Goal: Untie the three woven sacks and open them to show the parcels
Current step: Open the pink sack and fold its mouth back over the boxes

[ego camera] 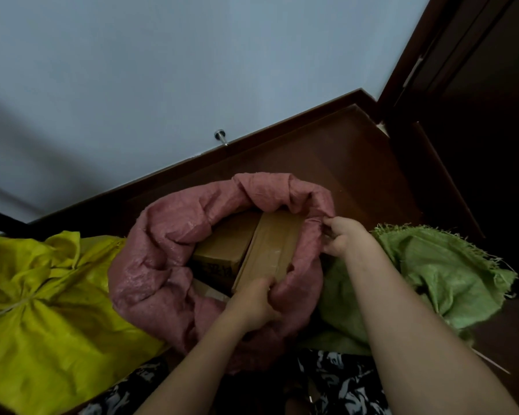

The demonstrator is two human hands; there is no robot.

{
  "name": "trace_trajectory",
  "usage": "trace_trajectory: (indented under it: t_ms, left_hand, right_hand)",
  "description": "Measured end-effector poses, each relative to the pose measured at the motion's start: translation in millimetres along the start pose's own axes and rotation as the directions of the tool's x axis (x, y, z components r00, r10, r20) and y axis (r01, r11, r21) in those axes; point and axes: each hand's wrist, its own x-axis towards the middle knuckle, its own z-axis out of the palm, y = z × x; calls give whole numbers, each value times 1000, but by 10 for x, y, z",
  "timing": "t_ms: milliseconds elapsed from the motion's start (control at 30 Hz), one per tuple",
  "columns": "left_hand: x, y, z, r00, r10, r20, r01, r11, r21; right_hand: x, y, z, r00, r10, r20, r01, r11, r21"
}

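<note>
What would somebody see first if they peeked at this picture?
Right in the middle sits the pink sack, its mouth rolled wide open so the brown cardboard boxes inside show. The left hand and the right hand each have a grip on its rim. On the left lies the yellow sack, still tied shut, and on the right the green sack with frayed edges.

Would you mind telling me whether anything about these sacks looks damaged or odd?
The green sack, right of the pink sack, has a badly frayed rim with loose strands sticking out. The yellow sack on the left is still tied shut.
</note>
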Motion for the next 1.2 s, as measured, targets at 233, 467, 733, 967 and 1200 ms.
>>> trace_trajectory:
  t_ms: [233,467,733,967,1200]
  left_hand:
    - [-36,-120,72,896,287,-338,-134,903,409]
    - [-11,-212,200,655,684,-322,-217,578,787]
    - [-8,-191,319,660,688,-302,-174,531,829]
    - [-262,43,279,694,626,-355,-175,626,760]
    - [-710,-99,38,535,-431,-727,395,888,-236]
  right_hand:
    - [314,-12,-20,985,167,41,-170,912,373]
    - [361,49,-3,994,98,55,-112,884,454]
    - [286,184,25,948,-235,-213,181,952,-246]
    - [-114,804,234,977,-129,-168,29,867,-497]
    - [-51,933,91,999,40,10,-40,992,120]
